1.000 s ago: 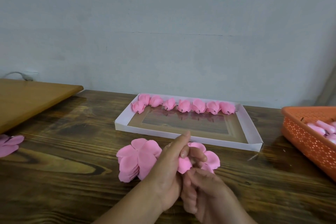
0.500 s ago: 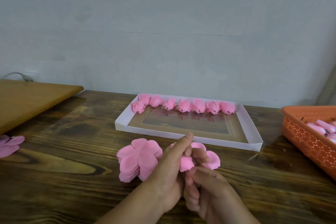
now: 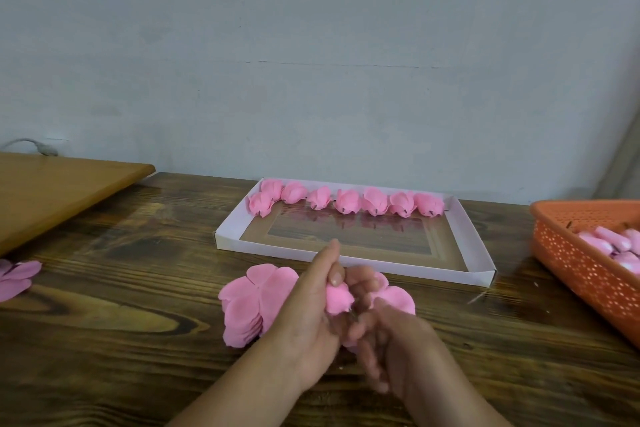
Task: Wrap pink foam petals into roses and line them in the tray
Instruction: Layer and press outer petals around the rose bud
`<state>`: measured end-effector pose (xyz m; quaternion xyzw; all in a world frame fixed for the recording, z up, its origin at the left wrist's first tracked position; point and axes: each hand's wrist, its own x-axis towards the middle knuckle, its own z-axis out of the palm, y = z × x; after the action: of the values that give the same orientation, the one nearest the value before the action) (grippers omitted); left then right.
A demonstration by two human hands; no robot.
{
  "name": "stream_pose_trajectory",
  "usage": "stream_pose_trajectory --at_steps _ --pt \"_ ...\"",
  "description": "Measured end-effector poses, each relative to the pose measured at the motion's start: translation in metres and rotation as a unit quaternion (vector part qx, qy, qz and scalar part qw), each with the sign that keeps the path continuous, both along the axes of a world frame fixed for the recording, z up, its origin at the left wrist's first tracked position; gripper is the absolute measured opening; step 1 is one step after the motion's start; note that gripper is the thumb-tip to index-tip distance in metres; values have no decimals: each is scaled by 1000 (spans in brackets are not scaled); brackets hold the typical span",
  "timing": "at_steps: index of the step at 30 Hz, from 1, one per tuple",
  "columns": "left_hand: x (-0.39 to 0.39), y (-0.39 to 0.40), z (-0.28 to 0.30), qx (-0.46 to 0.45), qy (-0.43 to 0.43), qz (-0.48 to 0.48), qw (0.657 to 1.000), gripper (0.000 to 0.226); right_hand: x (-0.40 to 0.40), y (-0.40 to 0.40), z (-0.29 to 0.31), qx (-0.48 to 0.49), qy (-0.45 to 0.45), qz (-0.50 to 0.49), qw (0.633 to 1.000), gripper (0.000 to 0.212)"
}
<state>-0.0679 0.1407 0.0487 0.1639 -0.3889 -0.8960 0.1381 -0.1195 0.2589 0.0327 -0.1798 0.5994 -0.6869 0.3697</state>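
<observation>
**Rose being wrapped, both hands engaged**

Since half a second ago, I see the right hand (image 3: 398, 347) has shifted slightly and is now motion-blurred; the left hand (image 3: 311, 319) holds nearly the same pose, and the tray row is unchanged.

Largest first: the dark wooden table (image 3: 121, 340) carries everything. Beyond the grip lies the white tray (image 3: 346, 253), with eight finished roses (image 3: 348, 203) lined along its far wall, touching one another. To the right of the grip, well apart, stands the orange basket (image 3: 585, 267) holding pink pieces. To the left of the grip, touching the left hand's back, lies the stack of flat petals (image 3: 252, 305). Further left, at the frame edge, lie loose petals (image 3: 17, 279).

Grip state: the left hand pinches the pink rose in progress (image 3: 337, 300) between thumb and curled fingers, index finger extended upward. The right hand's fingers curl around the same rose from below and right. More petal (image 3: 394, 298) shows just behind the right hand.
</observation>
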Motion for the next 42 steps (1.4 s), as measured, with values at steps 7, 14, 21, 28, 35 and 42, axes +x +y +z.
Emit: stream_pose_trajectory --at_steps 7,14,21,28,35,42 --pt "-6 -29 3 88 50 110 989 57 -48 29 -17 233 481 -219 816 25" --pt "-8 -25 -2 63 42 92 993 53 -61 25 -35 321 479 -150 803 23" --pt "-8 -23 -3 52 32 83 995 51 -58 23 -33 269 515 -192 791 21" --pt "-9 -22 -3 47 23 86 995 52 -58 22 -33 289 533 -198 770 26" --pt "-9 -20 -4 50 19 77 996 44 -56 21 -34 263 561 -207 757 11" --pt "-10 -20 -5 38 17 75 996 49 -43 17 -27 141 450 -228 852 23"
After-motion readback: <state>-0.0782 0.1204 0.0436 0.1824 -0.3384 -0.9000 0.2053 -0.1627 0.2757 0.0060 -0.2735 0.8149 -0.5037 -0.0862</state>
